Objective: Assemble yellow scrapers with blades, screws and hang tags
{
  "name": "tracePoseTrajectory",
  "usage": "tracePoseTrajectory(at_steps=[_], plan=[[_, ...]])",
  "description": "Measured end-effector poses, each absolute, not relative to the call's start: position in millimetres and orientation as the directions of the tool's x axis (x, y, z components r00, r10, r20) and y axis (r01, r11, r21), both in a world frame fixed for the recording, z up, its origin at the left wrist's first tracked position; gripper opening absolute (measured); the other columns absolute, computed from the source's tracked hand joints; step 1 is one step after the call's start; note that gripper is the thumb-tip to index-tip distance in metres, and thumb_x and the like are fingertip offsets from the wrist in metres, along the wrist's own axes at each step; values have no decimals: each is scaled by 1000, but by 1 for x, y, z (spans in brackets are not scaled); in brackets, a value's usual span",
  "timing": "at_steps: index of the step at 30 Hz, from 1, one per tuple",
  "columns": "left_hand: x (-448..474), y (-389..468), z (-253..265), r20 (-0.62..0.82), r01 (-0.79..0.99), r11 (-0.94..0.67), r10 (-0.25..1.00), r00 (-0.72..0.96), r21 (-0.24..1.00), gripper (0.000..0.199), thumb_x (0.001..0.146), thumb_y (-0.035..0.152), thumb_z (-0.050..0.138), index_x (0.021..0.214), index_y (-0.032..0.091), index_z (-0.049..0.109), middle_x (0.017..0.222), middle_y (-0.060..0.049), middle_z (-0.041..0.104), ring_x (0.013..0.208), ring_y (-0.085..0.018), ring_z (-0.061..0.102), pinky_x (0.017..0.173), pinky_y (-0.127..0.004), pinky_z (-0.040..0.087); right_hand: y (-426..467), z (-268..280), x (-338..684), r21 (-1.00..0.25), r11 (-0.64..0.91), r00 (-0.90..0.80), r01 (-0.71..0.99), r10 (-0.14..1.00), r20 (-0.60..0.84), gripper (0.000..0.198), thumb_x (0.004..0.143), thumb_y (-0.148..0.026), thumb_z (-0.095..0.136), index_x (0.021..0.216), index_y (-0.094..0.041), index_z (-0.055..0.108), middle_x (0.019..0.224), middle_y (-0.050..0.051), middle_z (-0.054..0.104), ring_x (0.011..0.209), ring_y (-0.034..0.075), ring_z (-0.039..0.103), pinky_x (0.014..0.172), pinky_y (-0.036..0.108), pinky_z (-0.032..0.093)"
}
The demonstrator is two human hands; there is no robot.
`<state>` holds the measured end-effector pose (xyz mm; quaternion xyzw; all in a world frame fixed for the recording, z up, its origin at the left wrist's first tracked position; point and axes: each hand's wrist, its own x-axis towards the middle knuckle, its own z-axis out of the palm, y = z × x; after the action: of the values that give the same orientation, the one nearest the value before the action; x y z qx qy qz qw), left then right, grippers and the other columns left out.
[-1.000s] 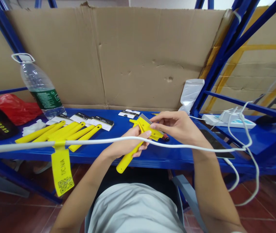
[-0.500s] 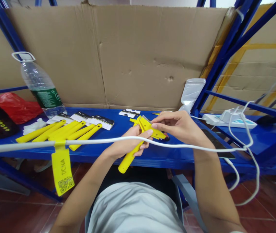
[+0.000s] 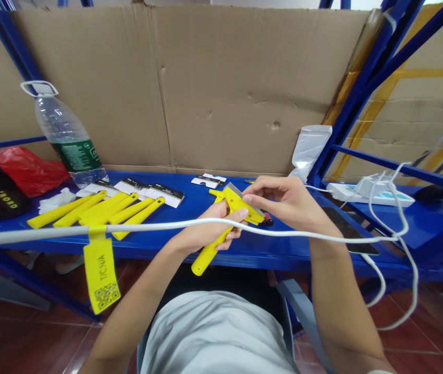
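My left hand [image 3: 216, 221] is closed around a yellow scraper [image 3: 206, 255] just below its head, and the handle slants down toward my body. A thin metal blade [image 3: 237, 190] shows along the upper edge of the head. At that edge, the thumb and forefinger of my right hand [image 3: 289, 201] are pinched together, touching the blade side; their exact grip is partly hidden. A dark object with a red part [image 3: 268, 220] lies just beyond the scraper head. Several yellow handles [image 3: 138, 218] rest side by side on the blue table [image 3: 178, 223] to the left.
Small black-and-white packets [image 3: 169, 196] lie behind the handles, and more card pieces [image 3: 208, 180] lie near the cardboard. A water bottle [image 3: 75, 150] stands back left. A white cable [image 3: 167, 226] crosses in front of my hands. A power strip [image 3: 369, 195] sits right.
The scraper head has turned slightly in my left hand, and more of the metal blade shows along its edge. My right hand stays pinched beside it.
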<state>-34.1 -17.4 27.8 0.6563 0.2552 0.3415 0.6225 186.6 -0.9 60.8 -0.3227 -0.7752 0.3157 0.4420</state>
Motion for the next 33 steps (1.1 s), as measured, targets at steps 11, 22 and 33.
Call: tracePoseTrajectory(at_steps=[11,22,33], plan=[[-34,-19,30,117,-106,-64,752,648,992,57,92,69,83,92,20,53,71,6,55,47,-5,44,39,-18,37,-4,64,187,-737,623,-401,261,765,504,29,93,-51,89,103,-24,90,84,3,76,66,14,62,50,26,48],[-33,-19,30,115,-114,-53,740,663,992,57,92,68,83,91,19,55,72,4,57,49,-5,44,39,-18,38,-5,65,190,-686,662,-411,301,739,533,23,98,-48,84,104,-27,91,95,5,80,80,18,66,62,29,51],[-31,-22,31,149,-149,-70,762,630,986,56,94,67,82,90,16,59,74,1,59,47,-5,48,41,-19,36,-2,62,189,-696,664,-419,273,733,535,34,99,-57,80,110,-26,90,96,7,79,78,19,68,60,31,53]])
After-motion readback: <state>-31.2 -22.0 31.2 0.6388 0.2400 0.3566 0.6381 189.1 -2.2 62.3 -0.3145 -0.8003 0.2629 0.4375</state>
